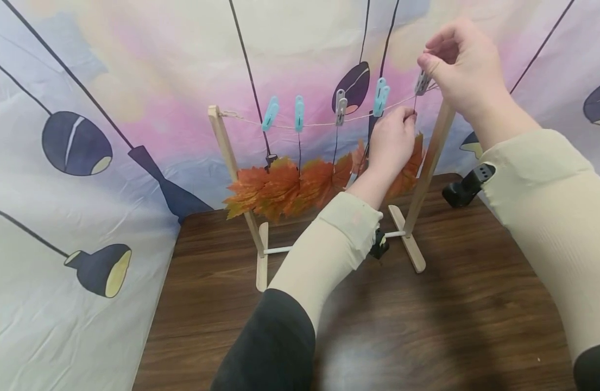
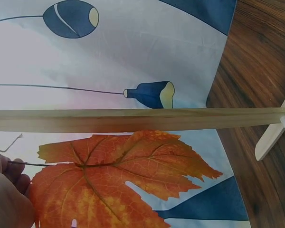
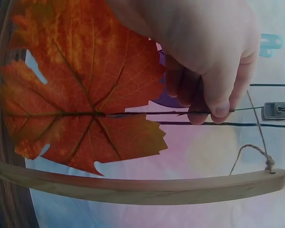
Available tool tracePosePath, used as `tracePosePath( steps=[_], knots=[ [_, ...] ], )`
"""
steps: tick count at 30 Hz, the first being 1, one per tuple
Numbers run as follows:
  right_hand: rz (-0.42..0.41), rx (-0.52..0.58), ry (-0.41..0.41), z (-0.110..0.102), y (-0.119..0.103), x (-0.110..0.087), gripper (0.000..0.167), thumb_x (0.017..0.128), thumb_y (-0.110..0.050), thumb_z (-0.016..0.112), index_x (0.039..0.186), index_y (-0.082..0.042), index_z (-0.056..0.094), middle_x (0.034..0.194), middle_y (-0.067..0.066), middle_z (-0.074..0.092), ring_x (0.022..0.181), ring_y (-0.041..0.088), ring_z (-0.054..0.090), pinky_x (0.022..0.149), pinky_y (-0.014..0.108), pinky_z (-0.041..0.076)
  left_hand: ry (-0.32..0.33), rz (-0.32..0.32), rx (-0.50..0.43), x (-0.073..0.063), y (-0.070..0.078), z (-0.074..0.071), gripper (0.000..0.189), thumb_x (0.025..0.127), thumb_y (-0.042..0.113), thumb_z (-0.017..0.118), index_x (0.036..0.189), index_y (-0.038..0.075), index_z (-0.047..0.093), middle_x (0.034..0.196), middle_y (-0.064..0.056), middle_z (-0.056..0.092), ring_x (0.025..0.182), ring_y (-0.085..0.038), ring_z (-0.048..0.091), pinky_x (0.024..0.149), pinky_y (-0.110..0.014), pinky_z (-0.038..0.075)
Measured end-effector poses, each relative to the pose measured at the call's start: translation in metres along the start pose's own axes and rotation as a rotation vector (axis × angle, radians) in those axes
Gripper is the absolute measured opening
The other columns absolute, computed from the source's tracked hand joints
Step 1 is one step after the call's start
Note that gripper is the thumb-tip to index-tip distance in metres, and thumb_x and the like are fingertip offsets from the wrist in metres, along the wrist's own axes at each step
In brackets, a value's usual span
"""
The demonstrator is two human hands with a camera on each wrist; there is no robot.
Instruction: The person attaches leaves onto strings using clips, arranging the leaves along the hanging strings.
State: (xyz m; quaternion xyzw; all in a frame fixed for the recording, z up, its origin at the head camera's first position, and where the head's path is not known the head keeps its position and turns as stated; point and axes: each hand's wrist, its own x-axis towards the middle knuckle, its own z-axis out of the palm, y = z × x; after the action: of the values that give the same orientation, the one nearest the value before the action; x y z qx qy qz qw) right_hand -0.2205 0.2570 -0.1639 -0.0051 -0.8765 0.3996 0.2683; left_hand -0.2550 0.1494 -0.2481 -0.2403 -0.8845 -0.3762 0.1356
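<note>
My left hand [image 1: 392,136] pinches the thin dark stem of an orange artificial maple leaf [image 3: 85,90] between thumb and fingers. Above it, my right hand [image 1: 468,65] grips a grey clothespin [image 1: 422,83] by its upper end. In the right wrist view, that clothespin's tip meets the top of the stem, close by the string [image 3: 257,116]. The leaf hangs below the left hand, beside the right post [image 1: 431,157] of a small wooden drying rack. Further left along the string are light blue clothespins [image 1: 299,114] and another grey clothespin [image 1: 341,108], with more orange leaves [image 1: 267,190] underneath.
The rack's left post [image 1: 226,141] and its flat feet [image 1: 408,239] stand on a dark wood table [image 1: 221,326]. A white crossbar [image 1: 278,250] joins the feet low down. Close behind hangs a painted cloth backdrop [image 1: 148,65] with lamp shapes.
</note>
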Motion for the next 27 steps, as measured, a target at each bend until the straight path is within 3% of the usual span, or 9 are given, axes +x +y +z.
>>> tracePosePath(
  steps=[5,14,27],
  knots=[
    [0.005,0.002,-0.02,-0.0005,0.0044,-0.0012,0.015,0.092,-0.029,0.06,0.106,-0.025,0.056,0.094,-0.018,0.051,0.093,0.002,0.05,0.085,0.023,0.038,-0.002,0.008,0.024,-0.0008,-0.0004,0.0019,0.026,0.099,0.027,0.046,0.115,0.02,0.065,0.109,0.01,0.066,0.103,-0.005,0.058,0.091,-0.013,0.037],
    [-0.004,-0.006,-0.044,-0.0023,0.0057,-0.0011,0.022,0.092,-0.03,0.059,0.113,-0.023,0.057,0.097,-0.017,0.053,0.097,0.005,0.051,0.085,0.022,0.038,-0.02,0.003,0.002,-0.0015,0.001,0.0024,0.026,0.1,0.028,0.045,0.117,0.022,0.064,0.111,0.011,0.065,0.107,-0.005,0.055,0.093,-0.013,0.036],
    [-0.002,-0.117,-0.091,-0.0013,0.003,-0.0031,0.04,0.094,-0.034,0.053,0.13,-0.018,0.051,0.12,-0.001,0.057,0.108,0.009,0.052,0.094,0.026,0.038,-0.03,-0.041,-0.047,-0.0017,0.0017,0.0042,0.025,0.1,0.029,0.045,0.116,0.024,0.063,0.11,0.013,0.064,0.108,-0.002,0.054,0.092,-0.013,0.036]
  ],
)
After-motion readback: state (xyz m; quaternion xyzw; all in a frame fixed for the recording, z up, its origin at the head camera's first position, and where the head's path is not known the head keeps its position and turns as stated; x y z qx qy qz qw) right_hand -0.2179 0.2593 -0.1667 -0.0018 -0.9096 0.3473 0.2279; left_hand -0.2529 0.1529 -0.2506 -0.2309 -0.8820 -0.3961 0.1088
